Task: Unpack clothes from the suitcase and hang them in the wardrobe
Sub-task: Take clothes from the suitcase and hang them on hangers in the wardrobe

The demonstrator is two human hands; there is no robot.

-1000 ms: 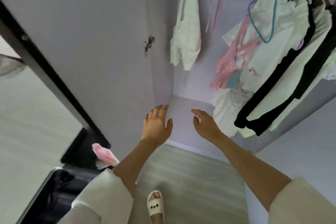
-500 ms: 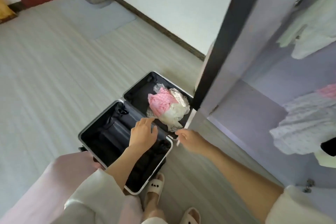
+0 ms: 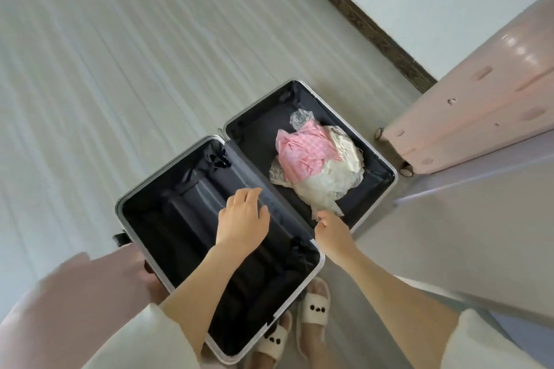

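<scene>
So the suitcase [image 3: 120, 210] is lying wide open on the floor, and the near-left half looks bare, just black lining. All that's left is one bundle in the far-right half: a pink checked garment [image 3: 302, 153] on top of a cream garment [image 3: 326, 183], with crinkly clear plastic wrap [image 3: 301, 118] around them. The right hand [image 3: 331, 234] is at the near tip of the cream piece, fingers curled in; looks like a pinch on the fabric edge, though I can't quite tell if it's closed on it yet. The left hand [image 3: 242, 220] hovers over the hinge between the two halves, fingers relaxed, holding nothing.

My take: don't yank by that one corner, the whole pile will drag. Bring the left hand over to take the pink piece off the top, peel the plastic away, then carry one item at a time to the wardrobe door [image 3: 467, 219] on the right.
</scene>
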